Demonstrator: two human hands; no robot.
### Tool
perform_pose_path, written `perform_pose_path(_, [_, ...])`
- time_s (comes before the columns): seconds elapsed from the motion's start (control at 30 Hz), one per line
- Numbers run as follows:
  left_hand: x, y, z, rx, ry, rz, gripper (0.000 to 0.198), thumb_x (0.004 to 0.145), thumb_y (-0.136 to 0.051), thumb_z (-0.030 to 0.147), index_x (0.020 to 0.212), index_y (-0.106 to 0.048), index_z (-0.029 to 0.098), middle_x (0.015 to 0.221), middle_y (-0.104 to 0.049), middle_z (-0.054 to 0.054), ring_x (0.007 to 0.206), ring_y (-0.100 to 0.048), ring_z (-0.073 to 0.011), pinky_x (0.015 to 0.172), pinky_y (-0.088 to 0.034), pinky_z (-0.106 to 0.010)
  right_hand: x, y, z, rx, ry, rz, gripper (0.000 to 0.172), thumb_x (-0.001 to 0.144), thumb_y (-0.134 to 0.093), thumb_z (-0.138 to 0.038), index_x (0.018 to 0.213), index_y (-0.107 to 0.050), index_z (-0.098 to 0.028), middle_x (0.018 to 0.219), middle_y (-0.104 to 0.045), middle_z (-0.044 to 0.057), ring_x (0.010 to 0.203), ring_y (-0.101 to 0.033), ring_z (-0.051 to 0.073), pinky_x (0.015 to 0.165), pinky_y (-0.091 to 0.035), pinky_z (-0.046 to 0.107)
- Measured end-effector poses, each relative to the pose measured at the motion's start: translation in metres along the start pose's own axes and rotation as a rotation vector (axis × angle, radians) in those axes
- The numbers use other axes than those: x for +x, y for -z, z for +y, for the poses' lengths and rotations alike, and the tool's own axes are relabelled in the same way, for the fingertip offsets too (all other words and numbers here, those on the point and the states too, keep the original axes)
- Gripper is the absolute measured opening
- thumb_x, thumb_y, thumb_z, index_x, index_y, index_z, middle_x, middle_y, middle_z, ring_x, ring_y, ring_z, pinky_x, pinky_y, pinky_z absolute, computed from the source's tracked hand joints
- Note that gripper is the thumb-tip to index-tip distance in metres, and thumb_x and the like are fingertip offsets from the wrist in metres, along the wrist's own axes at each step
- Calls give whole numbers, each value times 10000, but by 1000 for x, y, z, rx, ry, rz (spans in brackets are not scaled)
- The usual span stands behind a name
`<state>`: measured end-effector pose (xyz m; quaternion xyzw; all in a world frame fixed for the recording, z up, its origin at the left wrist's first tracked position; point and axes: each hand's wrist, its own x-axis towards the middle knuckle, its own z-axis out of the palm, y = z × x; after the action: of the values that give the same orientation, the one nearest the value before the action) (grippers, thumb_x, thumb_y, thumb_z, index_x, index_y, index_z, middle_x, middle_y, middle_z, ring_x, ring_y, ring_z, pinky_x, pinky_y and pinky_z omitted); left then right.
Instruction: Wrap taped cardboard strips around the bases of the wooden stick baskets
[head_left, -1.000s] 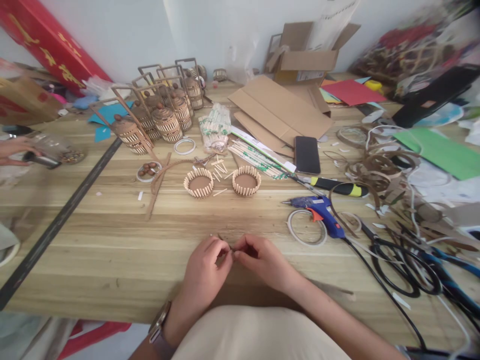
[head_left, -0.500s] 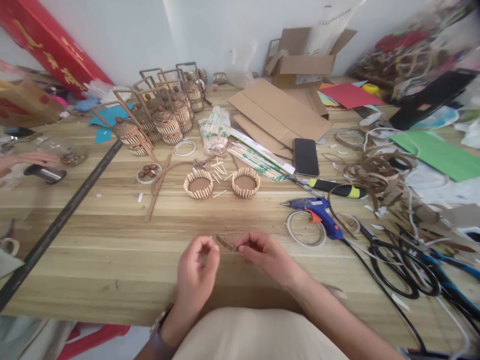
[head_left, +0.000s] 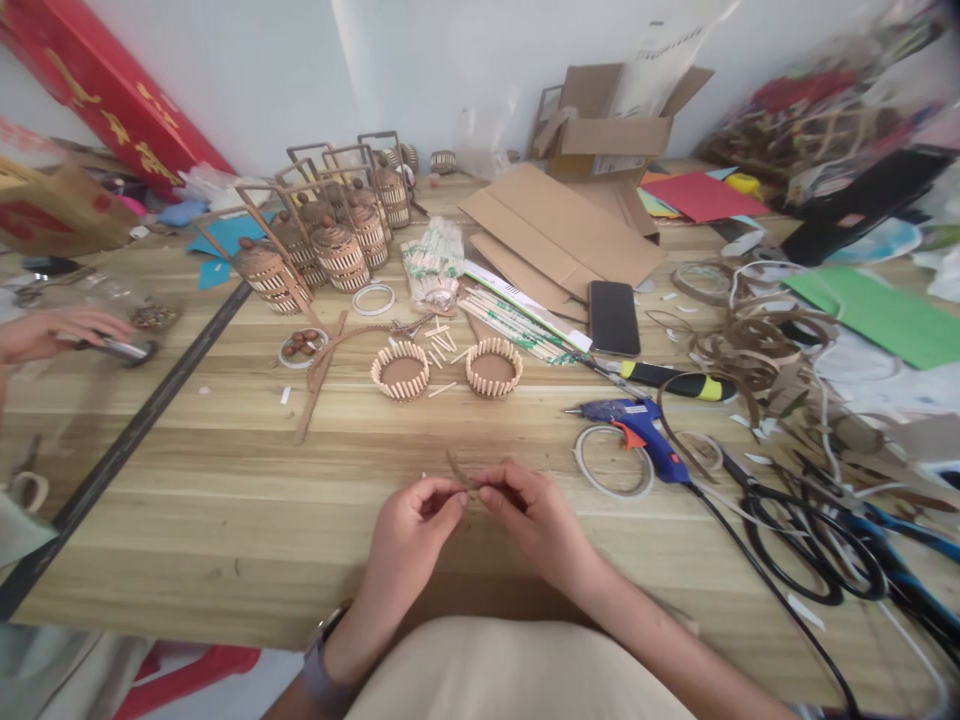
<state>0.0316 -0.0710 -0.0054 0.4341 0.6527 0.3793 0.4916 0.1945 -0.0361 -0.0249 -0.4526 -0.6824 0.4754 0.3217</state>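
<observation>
A short brown strip (head_left: 458, 467) sticks up between my two hands near the table's front edge. My right hand (head_left: 534, 515) pinches it between thumb and fingers. The fingertips of my left hand (head_left: 420, 530) are pinched together at the same strip, close against the right ones; its lower end is hidden by the fingers. Beyond the hands stand two small round baskets, a left basket (head_left: 400, 372) and a right basket (head_left: 494, 368), each a brown base ringed with short upright sticks. Several loose stick pieces (head_left: 441, 340) lie between them.
On the right lie a blue glue gun (head_left: 637, 425), a roll of tape (head_left: 615, 462), black scissors (head_left: 795, 530), a cutter (head_left: 675, 380) and a phone (head_left: 613, 316). Several lantern-like stick baskets (head_left: 341, 255) stand at back left. Another person's hand (head_left: 67, 330) holds a dark cylinder at far left.
My left hand has moved right to meet the strip beside my right hand. The strip now points more upright. At far left, the other person's hand and the dark cylinder have shifted right.
</observation>
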Motion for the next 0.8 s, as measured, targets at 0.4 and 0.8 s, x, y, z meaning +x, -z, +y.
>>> perform_pose_path(0.4, [0,-3,5,-210,101,-35,229,676,-685,391,674,-679,162,591,-622,5,582,-548,-143,587,-453,-261,-3,-1,-1,-206,380,79,187,961,-493,-153,968,-675,-194,792,-629,37,725,-618,151,642,-499,255])
perform_pose_path(0.8, [3,-4,1,-338,166,-82,169,622,-658,321,645,-647,153,572,-597,15,557,-519,-123,559,-421,-249,-4,-1,2,-255,436,32,195,968,-476,-131,973,-663,-187,778,-615,36,696,-618,142,627,-496,237])
